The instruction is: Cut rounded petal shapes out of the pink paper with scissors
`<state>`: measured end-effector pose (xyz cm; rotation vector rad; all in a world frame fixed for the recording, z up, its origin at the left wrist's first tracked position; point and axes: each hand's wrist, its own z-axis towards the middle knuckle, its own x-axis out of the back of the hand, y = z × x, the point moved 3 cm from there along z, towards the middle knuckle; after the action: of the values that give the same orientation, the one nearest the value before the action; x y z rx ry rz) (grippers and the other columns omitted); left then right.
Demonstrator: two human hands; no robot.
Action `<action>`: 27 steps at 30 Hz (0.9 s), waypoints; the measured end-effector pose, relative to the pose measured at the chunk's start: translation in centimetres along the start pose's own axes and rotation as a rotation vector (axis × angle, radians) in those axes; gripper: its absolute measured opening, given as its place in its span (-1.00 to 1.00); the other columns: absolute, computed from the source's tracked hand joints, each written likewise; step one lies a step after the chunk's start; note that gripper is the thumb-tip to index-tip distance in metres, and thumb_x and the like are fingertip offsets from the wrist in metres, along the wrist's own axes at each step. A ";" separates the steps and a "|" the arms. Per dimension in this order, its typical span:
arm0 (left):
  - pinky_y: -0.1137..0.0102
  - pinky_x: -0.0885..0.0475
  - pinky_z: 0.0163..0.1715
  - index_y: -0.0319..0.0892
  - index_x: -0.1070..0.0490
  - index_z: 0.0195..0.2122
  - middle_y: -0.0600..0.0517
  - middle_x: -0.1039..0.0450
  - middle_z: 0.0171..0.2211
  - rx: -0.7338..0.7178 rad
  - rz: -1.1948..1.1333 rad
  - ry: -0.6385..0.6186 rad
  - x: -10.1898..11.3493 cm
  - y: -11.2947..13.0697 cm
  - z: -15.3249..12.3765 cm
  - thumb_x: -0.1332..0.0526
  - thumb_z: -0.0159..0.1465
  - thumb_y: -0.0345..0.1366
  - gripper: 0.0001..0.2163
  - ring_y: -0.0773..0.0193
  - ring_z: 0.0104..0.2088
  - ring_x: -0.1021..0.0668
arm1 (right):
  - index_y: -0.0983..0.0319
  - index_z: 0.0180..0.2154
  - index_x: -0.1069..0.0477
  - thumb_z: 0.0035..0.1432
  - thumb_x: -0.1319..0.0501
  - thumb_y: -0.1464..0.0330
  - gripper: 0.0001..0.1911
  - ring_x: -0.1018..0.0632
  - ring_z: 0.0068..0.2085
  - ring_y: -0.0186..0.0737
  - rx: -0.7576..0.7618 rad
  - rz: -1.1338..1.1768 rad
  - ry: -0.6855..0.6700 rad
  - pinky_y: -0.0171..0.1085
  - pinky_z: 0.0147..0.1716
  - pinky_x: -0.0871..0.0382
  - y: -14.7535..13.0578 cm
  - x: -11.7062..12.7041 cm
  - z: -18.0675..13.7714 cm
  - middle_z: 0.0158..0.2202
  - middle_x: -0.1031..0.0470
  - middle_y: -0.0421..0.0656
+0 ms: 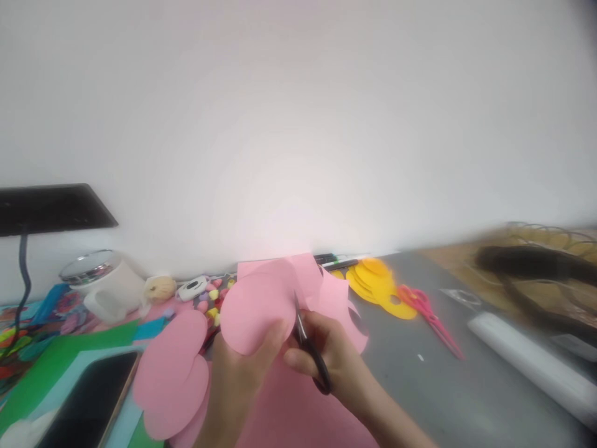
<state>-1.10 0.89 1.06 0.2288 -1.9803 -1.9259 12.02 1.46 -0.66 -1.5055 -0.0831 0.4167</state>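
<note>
My left hand pinches the lower edge of a rounded pink paper sheet, holding it up in front of me. My right hand grips black-handled scissors, fingers through the loops, with the blades pointing up into the pink paper near its middle. More pink paper lies flat beneath both hands. Cut pink rounded pieces rest to the left of my left hand.
Yellow paper cut-outs and pink scissors lie to the right on the grey table. A white roll sits far right. A phone on green paper, a white mug and small coloured bits crowd the left.
</note>
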 end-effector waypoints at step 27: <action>0.30 -0.42 -0.47 -0.26 -0.52 -0.53 -0.08 -0.55 -0.55 0.031 0.036 0.003 0.2 0.8 -0.1 -0.34 -0.12 -0.05 -0.67 0.07 -0.44 -0.56 | 0.24 -0.49 -0.33 -0.13 -0.38 0.09 -0.61 -0.27 -0.53 -0.36 -0.068 -0.021 0.030 -0.35 -0.55 -0.14 0.2 -0.1 -0.2 -0.58 -0.29 -0.28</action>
<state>-1.14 0.72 1.90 0.2025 -1.9994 -1.8732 11.91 1.27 -0.79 -1.5764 -0.0901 0.3781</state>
